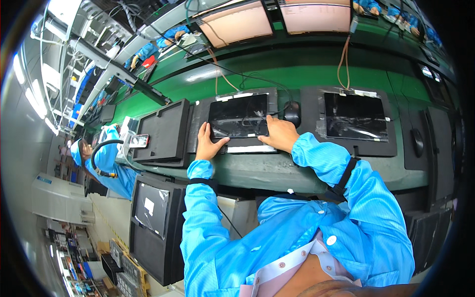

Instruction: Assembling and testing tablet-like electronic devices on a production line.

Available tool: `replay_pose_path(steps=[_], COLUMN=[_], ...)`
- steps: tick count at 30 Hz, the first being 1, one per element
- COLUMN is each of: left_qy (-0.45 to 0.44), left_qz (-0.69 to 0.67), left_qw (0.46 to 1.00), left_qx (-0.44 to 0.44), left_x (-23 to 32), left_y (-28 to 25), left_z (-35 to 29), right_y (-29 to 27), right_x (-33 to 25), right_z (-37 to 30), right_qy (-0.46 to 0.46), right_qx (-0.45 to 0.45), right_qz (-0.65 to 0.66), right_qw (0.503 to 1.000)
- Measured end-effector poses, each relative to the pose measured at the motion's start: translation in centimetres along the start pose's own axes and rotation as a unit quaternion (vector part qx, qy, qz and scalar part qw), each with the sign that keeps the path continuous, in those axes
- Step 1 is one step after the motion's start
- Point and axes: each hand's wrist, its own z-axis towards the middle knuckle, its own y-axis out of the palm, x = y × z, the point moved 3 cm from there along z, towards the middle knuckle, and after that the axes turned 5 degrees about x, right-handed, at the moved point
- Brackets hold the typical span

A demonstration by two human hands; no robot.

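A black, glossy display panel (238,116) with film on its surface lies in a dark foam holder (198,111) on the green bench. My left hand (209,143) grips the panel's lower left corner, fingers along the side and thumb by the front edge. At the lower right corner my right hand (281,133) holds it likewise, thumb on the front edge and fingers at the side. Just beyond my right hand sits a black mouse (292,113). A second black panel (356,117) rests in its own foam holder to the right.
Black foam trays (161,131) stand left of the holder, with more stacked trays (153,210) below the bench edge. Two monitors (316,17) stand at the back, cables hanging down. Another mouse (417,142) is far right. A co-worker in blue (106,158) is at the left.
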Motion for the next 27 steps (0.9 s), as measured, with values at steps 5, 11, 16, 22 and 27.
replay_pose_path(steps=[5, 11, 16, 22, 27], left_qy=[0.028, 0.158, 0.336, 0.351, 0.319], left_qz=[0.116, -0.208, -0.135, -0.058, -0.04], left_qw=[0.99, 0.965, 0.924, 0.934, 0.947], left_qx=[0.072, 0.035, -0.123, -0.021, -0.01], left_x=[3.2, 22.7, 36.4, 41.3, 41.5], left_y=[0.5, 6.5, 11.0, 16.9, 17.8], left_z=[-1.9, -10.9, -14.2, -12.9, -12.8], right_y=[-8.5, -23.0, -28.8, -26.9, -24.7], right_x=[1.6, 14.5, 22.9, 25.8, 26.4], right_z=[-4.2, -12.4, -17.4, -20.9, -23.7], right_qy=[-0.055, -0.032, -0.038, -0.05, -0.129], right_qx=[-0.035, -0.012, 0.059, 0.174, 0.27], right_qz=[0.056, -0.089, -0.198, -0.166, -0.058], right_qw=[0.996, 0.995, 0.978, 0.969, 0.952])
